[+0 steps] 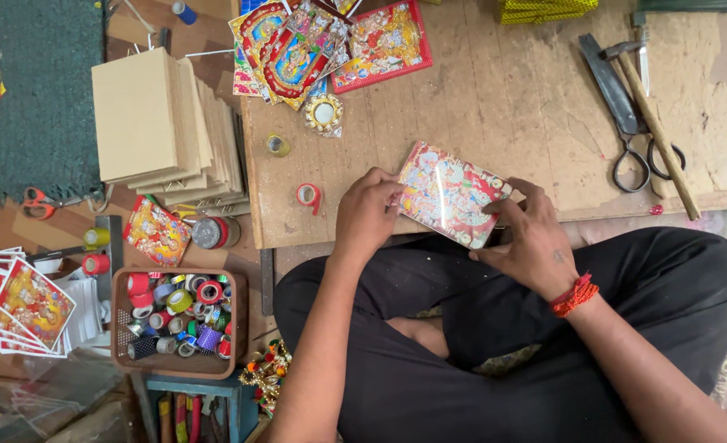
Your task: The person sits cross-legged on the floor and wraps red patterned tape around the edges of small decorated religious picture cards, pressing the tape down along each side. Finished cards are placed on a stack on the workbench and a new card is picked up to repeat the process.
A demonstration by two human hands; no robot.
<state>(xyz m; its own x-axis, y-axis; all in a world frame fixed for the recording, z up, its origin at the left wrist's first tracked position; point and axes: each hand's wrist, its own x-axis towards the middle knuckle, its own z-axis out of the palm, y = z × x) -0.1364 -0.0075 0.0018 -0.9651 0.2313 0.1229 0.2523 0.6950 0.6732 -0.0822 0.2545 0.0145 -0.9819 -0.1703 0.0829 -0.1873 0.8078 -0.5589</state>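
A glossy, colourful picture card (448,193) is held tilted over the front edge of a low wooden work board (503,107). My left hand (366,215) grips its left edge with the fingers curled over it. My right hand (531,239), with a red thread band at the wrist, holds the card's right and lower edge, thumb on top. I sit cross-legged in black trousers just below the board.
On the board lie more colourful picture prints (322,41), a small red tape roll (308,195), large scissors (630,123) and a hammer (654,123). To the left are a stack of plain boards (162,123), a brown tray of tape rolls (179,321), more prints (23,303) and orange-handled scissors (39,202).
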